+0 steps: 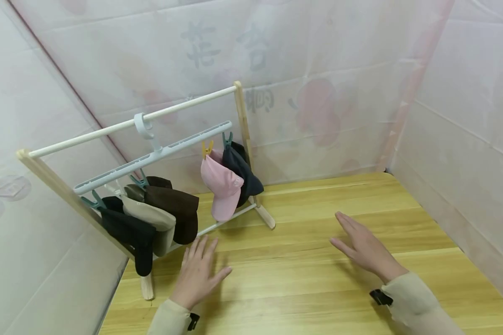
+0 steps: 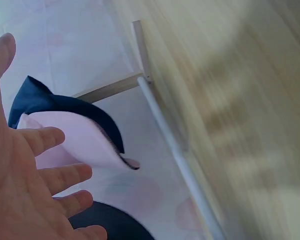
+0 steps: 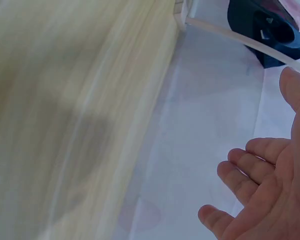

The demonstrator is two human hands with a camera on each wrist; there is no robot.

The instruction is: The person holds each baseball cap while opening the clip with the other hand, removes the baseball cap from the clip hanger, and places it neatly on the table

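A small wooden rack (image 1: 243, 135) with a white rail stands at the back left of the wooden table (image 1: 318, 279). From its white clip hanger (image 1: 151, 156) hang several caps: a pink cap (image 1: 220, 186), a navy cap (image 1: 243, 172), a brown cap (image 1: 176, 207), a beige cap (image 1: 152, 218) and a black cap (image 1: 130, 232). My left hand (image 1: 199, 272) hovers flat over the table just in front of the rack, fingers straight, holding nothing. My right hand (image 1: 362, 246) is spread the same way further right. The left wrist view shows the pink cap (image 2: 85, 142) and navy cap (image 2: 40, 97) beyond my fingers (image 2: 45, 175).
Pale printed sheets (image 1: 318, 93) wall in the table at the back, left and right. The rack's foot (image 1: 146, 286) lies near the table's left edge. The rack's lower white bar (image 2: 175, 150) runs along the table side.
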